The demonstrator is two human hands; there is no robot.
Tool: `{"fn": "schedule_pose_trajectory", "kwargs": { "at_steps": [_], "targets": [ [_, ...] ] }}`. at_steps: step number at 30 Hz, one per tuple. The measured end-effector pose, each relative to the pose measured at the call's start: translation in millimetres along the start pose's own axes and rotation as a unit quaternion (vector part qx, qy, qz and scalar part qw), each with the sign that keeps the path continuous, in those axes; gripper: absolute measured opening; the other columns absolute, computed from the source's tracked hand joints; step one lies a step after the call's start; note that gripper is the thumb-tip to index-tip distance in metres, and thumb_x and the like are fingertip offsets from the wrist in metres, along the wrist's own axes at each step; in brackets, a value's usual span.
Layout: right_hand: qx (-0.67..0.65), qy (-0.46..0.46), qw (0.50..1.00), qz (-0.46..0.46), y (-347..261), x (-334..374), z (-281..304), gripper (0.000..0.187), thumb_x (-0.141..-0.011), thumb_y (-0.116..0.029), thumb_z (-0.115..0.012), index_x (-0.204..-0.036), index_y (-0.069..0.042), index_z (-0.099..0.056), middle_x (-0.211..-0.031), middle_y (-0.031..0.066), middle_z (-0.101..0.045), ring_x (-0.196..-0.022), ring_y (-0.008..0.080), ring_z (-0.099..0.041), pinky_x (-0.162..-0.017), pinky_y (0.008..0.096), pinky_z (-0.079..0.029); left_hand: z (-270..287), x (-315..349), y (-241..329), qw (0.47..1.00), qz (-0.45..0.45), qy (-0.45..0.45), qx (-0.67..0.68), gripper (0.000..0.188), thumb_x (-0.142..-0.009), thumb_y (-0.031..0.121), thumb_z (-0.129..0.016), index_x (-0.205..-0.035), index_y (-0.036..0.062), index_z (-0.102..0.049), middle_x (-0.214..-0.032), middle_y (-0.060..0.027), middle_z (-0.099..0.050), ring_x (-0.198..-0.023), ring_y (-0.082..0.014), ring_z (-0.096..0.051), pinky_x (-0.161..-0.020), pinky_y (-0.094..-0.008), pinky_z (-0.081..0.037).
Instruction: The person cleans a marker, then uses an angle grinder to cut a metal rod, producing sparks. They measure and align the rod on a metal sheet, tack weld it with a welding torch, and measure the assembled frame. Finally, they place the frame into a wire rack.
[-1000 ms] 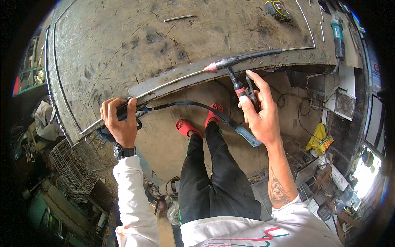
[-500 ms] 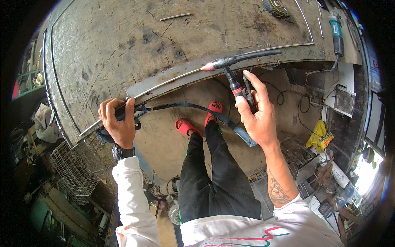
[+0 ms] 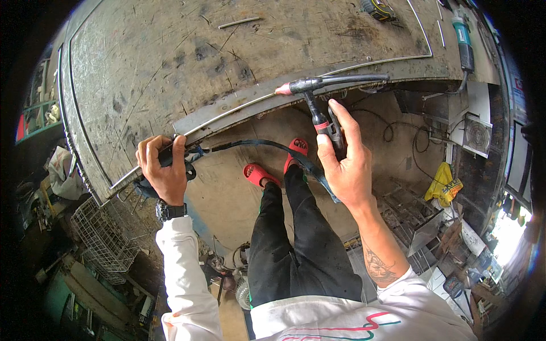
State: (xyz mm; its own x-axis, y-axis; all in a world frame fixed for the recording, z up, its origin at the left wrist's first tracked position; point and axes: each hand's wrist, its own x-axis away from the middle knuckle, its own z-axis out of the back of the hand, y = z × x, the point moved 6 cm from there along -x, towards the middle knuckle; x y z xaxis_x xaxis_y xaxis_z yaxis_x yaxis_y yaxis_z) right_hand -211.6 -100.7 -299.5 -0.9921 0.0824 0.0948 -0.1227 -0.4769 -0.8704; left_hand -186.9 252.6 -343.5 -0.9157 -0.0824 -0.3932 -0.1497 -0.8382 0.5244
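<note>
My right hand [image 3: 348,162] is closed round the handle of a TIG welding torch [image 3: 313,99], its index finger stretched along the black grip. The torch's pink nozzle points left and sits against or just over a thin metal rod [image 3: 227,112]. This rod runs along a flat grey steel strip [image 3: 207,120] at the near edge of the worn workbench [image 3: 153,62]. At the bench's left corner my left hand [image 3: 162,167] grips a dark handle-like thing beside the rod, with thumb and fingers bent round it. Its exact kind is hidden by the fingers.
A tape measure [image 3: 378,9] and a short rod piece [image 3: 239,23] lie on the bench. An angle grinder [image 3: 464,42] rests at its right end. Below, a dark cable [image 3: 256,143] curves past my feet. A wire basket [image 3: 105,238] stands left, a yellow bag [image 3: 443,184] right.
The torch and my right hand have shifted slightly left along the steel strip, the nozzle moving with them. My left hand has stayed at the bench corner.
</note>
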Motion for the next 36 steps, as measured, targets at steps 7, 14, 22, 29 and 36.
{"fn": "schedule_pose_trajectory", "kwargs": {
  "at_steps": [7, 14, 22, 29, 36],
  "targets": [
    [0.013, 0.015, 0.999, 0.03, -1.5, 0.5, -0.2, 0.055, -0.102, -0.01, -0.064, -0.154, -0.004, -0.046, -0.119, 0.0132, -0.071, -0.1, 0.0202, -0.072, -0.088, 0.038, -0.059, 1.1, -2.7, 5.3, 1.0, 0.03, -0.009, 0.0, 0.029, -0.087, 0.024, -0.086, -0.096, 0.0061, -0.066, -0.094, -0.0079, -0.063, -0.09, -0.0281, -0.057, -0.087, -0.0416, -0.044],
    [-0.014, 0.015, 0.999, 0.032, 3.8, 2.2, 3.1, 0.056, -0.103, -0.011, -0.065, -0.155, -0.005, -0.044, -0.118, 0.0137, -0.07, -0.093, 0.0169, -0.071, -0.082, 0.0327, -0.058, 2.5, -1.3, 1.6, 0.999, 0.031, -0.008, -0.006, 0.031, -0.086, 0.028, -0.087, -0.095, 0.0063, -0.066, -0.094, -0.0076, -0.062, -0.091, -0.0285, -0.057, -0.088, -0.0419, -0.044],
    [-0.014, 0.007, 1.0, 0.006, 1.9, 3.8, -0.2, 0.053, -0.103, -0.013, -0.065, -0.153, -0.004, -0.047, -0.123, 0.0156, -0.07, -0.098, 0.0193, -0.071, -0.085, 0.0337, -0.058, 2.0, -0.8, 1.8, 0.999, 0.035, -0.008, -0.004, 0.032, -0.086, 0.03, -0.087, -0.095, 0.0068, -0.066, -0.093, -0.0072, -0.062, -0.091, -0.0278, -0.057, -0.089, -0.0421, -0.044],
    [0.067, 0.027, 0.994, 0.087, -0.6, 5.7, -4.7, 0.053, -0.102, -0.01, -0.065, -0.152, -0.003, -0.048, -0.133, 0.0208, -0.068, -0.108, 0.0247, -0.072, -0.091, 0.0367, -0.058, 2.8, -0.8, 2.2, 1.0, 0.028, -0.007, -0.007, 0.031, -0.086, 0.028, -0.086, -0.096, 0.0069, -0.065, -0.093, -0.0073, -0.063, -0.091, -0.0281, -0.058, -0.089, -0.0427, -0.044],
    [-0.018, 0.049, 0.998, 0.04, 2.7, 8.5, -2.4, 0.057, -0.103, -0.011, -0.065, -0.155, -0.005, -0.044, -0.118, 0.0145, -0.07, -0.092, 0.0175, -0.071, -0.082, 0.034, -0.058, 1.6, -0.7, 0.3, 1.0, 0.03, -0.003, -0.001, 0.032, -0.087, 0.031, -0.086, -0.094, 0.0072, -0.066, -0.094, -0.0072, -0.063, -0.09, -0.0276, -0.057, -0.089, -0.0422, -0.043]
  ]
}}
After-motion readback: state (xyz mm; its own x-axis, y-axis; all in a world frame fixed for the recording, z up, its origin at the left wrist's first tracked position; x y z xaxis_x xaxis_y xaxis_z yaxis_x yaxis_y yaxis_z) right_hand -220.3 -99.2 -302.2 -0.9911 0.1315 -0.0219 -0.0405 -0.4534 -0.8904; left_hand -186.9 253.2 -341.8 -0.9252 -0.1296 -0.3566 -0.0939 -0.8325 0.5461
